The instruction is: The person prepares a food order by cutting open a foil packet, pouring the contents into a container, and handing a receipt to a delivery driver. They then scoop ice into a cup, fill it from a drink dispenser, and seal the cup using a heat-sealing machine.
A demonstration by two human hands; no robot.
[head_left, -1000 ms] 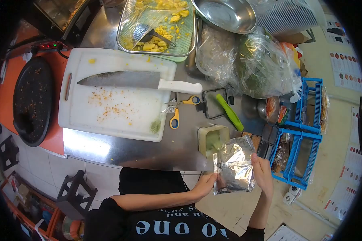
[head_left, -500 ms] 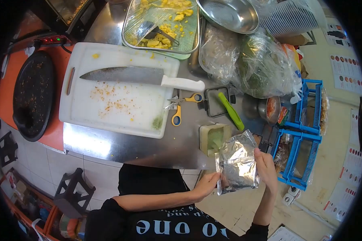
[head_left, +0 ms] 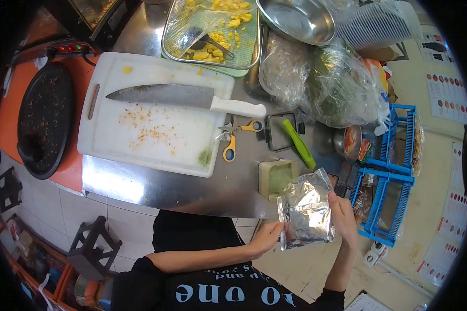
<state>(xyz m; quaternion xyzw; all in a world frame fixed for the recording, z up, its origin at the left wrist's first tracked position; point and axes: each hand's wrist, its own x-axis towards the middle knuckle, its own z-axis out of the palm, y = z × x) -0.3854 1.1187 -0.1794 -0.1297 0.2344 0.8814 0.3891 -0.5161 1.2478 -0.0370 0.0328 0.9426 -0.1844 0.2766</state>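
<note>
"Where's the foil pouch [head_left: 307,215]?"
"At the near edge, gripped between left hand [head_left: 268,237] and right hand [head_left: 343,215]."
"Pointing?"
"Far-left corner toward the green-powdered tub [head_left: 279,179]; long axis roughly near to far."

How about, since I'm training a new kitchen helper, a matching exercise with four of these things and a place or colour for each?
1. knife
2. foil pouch
3. scissors
4. black pan

A. yellow handles
B. on the orange surface
C. held by left hand and right hand
D. on the white board

Pairs: 1-D, 2-C, 3-A, 4-B
</note>
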